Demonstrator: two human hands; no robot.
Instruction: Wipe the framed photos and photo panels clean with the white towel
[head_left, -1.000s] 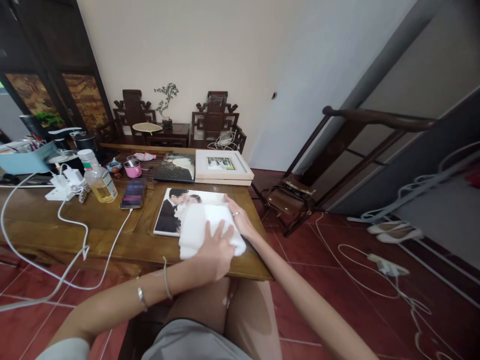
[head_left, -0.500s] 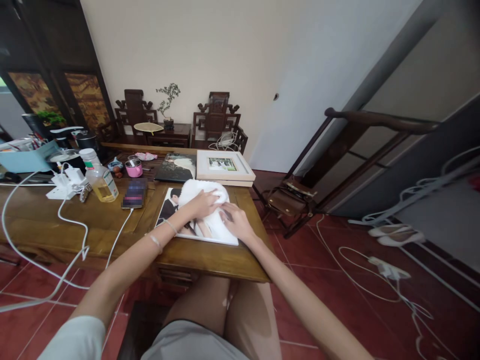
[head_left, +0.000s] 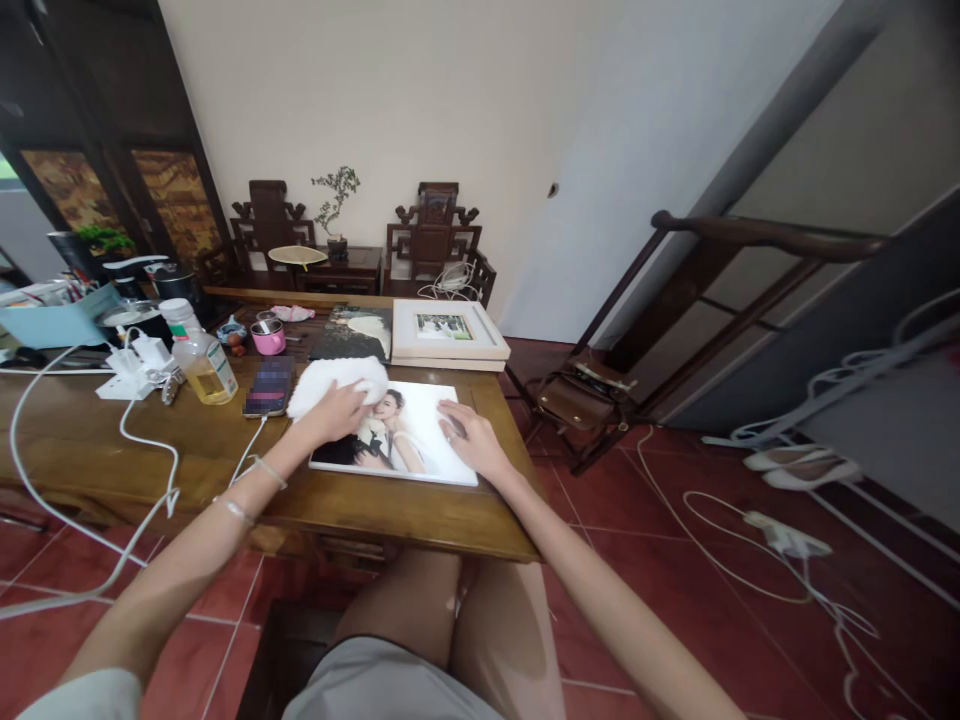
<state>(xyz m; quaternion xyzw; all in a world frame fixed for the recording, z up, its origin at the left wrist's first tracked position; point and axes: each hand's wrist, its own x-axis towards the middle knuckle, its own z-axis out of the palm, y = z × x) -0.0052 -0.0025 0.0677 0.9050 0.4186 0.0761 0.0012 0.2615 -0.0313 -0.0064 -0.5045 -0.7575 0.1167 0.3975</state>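
A fluffy white cloth lies bunched over the upper left corner of a photo panel on the wooden table. My left hand presses on this cloth, its fingers curled into the folds. Two people in formal dress are printed on the panel, and part of the left figure is hidden by the cloth and hand. Resting on the panel's right side, my right hand has its fingers stretched out and holds nothing.
Behind the panel are a dark photo album and a white framed picture. To the left stand a phone on a cable, a pink mug, a bottle of yellow liquid and a power strip.
My left hand has slid the white cloth leftward across the panel, uncovering the printed figures. My right hand stays at the panel's right side.
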